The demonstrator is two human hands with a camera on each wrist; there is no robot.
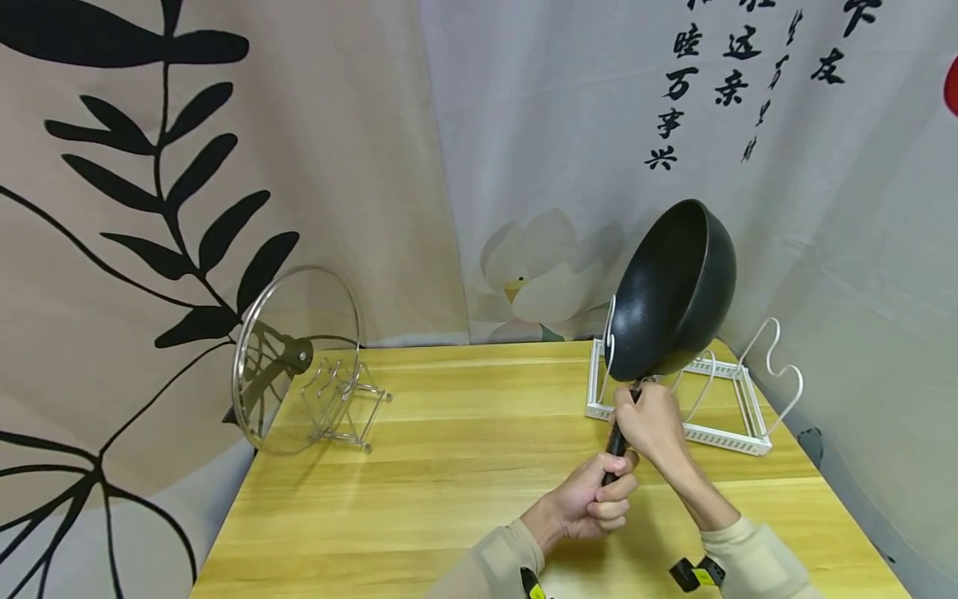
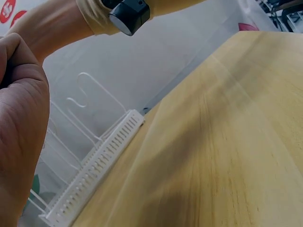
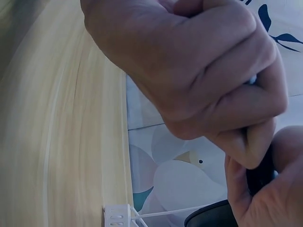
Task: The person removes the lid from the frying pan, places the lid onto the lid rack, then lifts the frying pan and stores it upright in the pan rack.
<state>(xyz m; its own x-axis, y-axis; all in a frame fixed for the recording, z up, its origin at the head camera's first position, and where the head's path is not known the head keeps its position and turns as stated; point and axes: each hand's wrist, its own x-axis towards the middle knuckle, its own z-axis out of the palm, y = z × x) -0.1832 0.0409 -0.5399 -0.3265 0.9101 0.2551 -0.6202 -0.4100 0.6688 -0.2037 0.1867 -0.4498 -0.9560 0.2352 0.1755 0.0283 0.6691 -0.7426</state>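
A deep black wok [image 1: 674,291] with a long black handle [image 1: 616,443] stands tilted up on its side over a white wire rack [image 1: 726,437]. One rack wire passes by the wok's left edge; whether the wok rests on the rack I cannot tell. My right hand [image 1: 651,423] grips the handle close to the wok. Lower down, my left hand [image 1: 595,497] curls round the handle's end. In the right wrist view the left hand [image 3: 194,71] fills the top, and part of the wok [image 3: 213,216] shows at the bottom. The left wrist view shows the white rack [image 2: 97,172] beyond the left hand [image 2: 21,123].
On the left of the wooden table [image 1: 449,433], a glass lid [image 1: 295,391] with a dark knob [image 1: 298,355] stands upright in a small metal wire rack [image 1: 355,412]. Printed curtains [image 1: 359,166] hang behind the table. A grey wall-side cloth [image 1: 861,316] borders its right edge.
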